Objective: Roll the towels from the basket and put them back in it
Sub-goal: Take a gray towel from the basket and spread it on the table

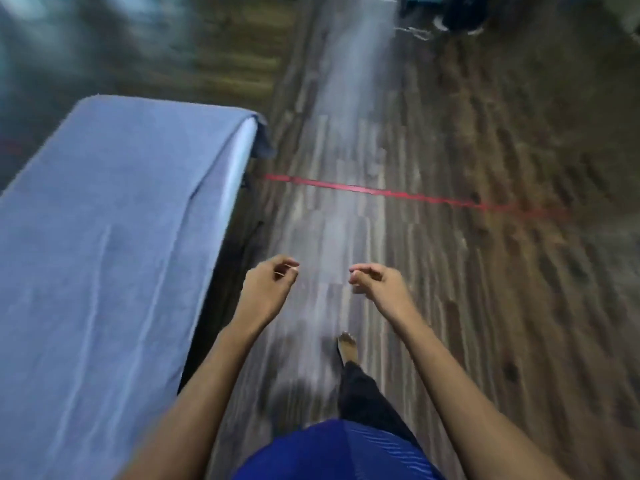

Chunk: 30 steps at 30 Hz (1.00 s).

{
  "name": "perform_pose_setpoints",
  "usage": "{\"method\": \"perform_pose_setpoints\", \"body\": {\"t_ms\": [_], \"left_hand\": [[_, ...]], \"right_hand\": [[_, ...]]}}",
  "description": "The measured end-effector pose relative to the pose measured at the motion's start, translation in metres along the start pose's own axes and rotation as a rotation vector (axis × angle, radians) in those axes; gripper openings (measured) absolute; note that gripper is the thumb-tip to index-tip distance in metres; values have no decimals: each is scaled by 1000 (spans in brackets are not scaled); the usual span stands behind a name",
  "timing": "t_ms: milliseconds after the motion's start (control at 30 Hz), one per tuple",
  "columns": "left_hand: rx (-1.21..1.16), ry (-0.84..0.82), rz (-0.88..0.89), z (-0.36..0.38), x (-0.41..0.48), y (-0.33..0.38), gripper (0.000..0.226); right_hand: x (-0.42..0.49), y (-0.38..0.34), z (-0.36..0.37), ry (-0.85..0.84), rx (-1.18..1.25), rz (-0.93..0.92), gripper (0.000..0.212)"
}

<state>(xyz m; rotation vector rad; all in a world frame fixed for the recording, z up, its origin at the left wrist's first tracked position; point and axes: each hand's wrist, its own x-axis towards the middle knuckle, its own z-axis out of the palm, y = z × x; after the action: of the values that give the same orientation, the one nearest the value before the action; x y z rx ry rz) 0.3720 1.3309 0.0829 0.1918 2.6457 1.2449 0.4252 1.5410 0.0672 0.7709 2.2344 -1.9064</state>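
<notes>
1. Towels and basket: neither could be made out in the blurred head view, so their location could not be told.
2. Wood-plank floor [450, 271] filled most of the frame.
3. Blue-grey cloth [104, 237] lay spread over a raised flat surface on the person's left.
4. Red line [381, 192] crossed the floor ahead.
5. Left hand [268, 289] and right hand [375, 284] were raised over the floor, apart, fingers loosely curled, grasping nothing.
6. Bare foot [347, 348] was on the floor below the hands.
</notes>
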Motion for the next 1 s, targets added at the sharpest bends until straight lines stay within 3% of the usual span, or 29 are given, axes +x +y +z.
{"method": "perform_pose_setpoints", "body": {"t_ms": [233, 400, 500, 633, 700, 867, 1000], "left_hand": [[-144, 447, -459, -24, 33, -49, 11], [-59, 653, -693, -30, 50, -87, 14], [86, 634, -703, -28, 66, -119, 6], [326, 402, -760, -18, 92, -162, 47], [388, 348, -789, -16, 99, -170, 56], [474, 389, -656, -7, 95, -182, 42], [444, 489, -620, -4, 83, -181, 25]], "right_hand": [[130, -55, 75, -475, -332, -77, 16], [197, -75, 155, -699, -645, -301, 14], [240, -80, 209, -773, -892, -534, 21], [292, -85, 265, -766, -1204, -901, 36], [315, -87, 282, -757, -1306, -1044, 41], [365, -95, 300, -920, -1433, -1157, 60], [385, -95, 294, -1037, -1275, -1330, 35]]}}
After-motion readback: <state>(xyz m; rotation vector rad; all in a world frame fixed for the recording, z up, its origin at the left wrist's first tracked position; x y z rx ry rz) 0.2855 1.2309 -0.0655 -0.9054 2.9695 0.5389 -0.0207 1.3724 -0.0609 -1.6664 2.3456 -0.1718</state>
